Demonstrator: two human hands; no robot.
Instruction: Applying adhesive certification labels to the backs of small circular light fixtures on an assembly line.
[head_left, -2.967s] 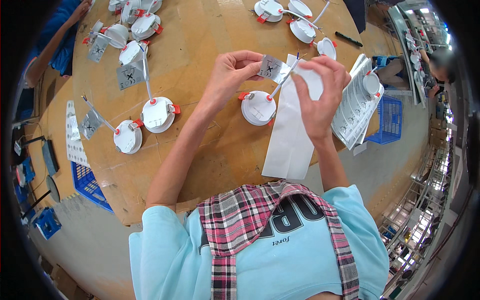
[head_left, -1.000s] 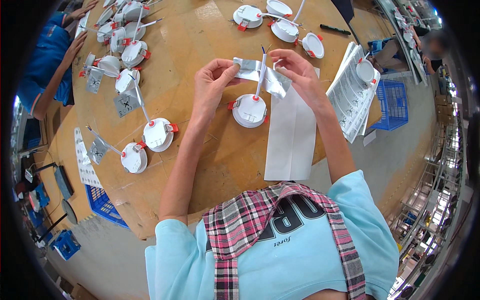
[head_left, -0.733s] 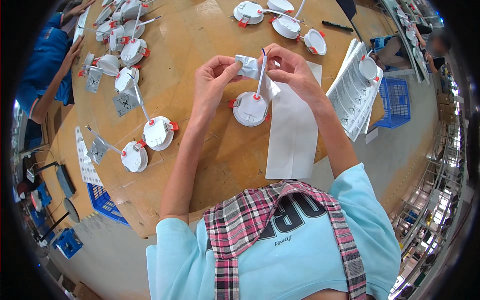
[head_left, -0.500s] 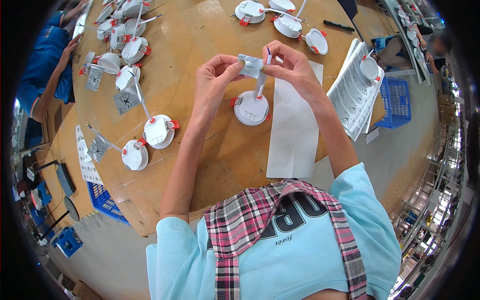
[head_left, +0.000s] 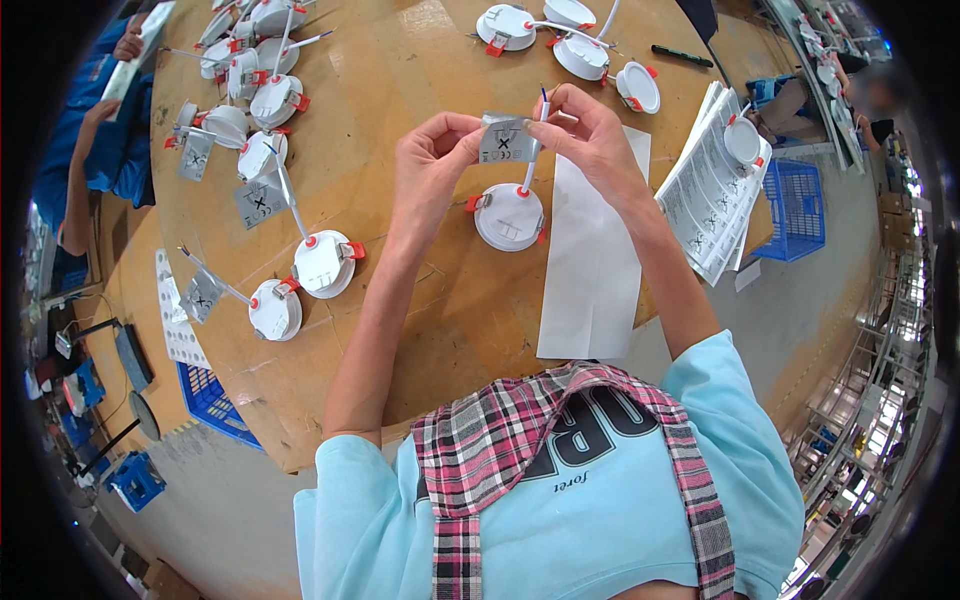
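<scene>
over the bench's far edge, left hand (head_left: 432,160) and right hand (head_left: 590,135) pinch a grey driver (head_left: 504,140) wired to one lamp (head_left: 509,216); its white bag (head_left: 592,250) lies unfilled, other lamps wait.

A: Item between the hands?
B: Small grey rectangular label (head_left: 505,139), dark markings.

A: Others?
B: Similar grey labels (head_left: 259,203) at table left; white sticker sheet (head_left: 176,325) at left edge; printed white sheets (head_left: 712,196) stacked right.

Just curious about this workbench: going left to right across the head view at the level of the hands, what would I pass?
Round white lamp with red clips → left hand → small grey box → right hand → stack of printed sheets → blue basket.
</scene>
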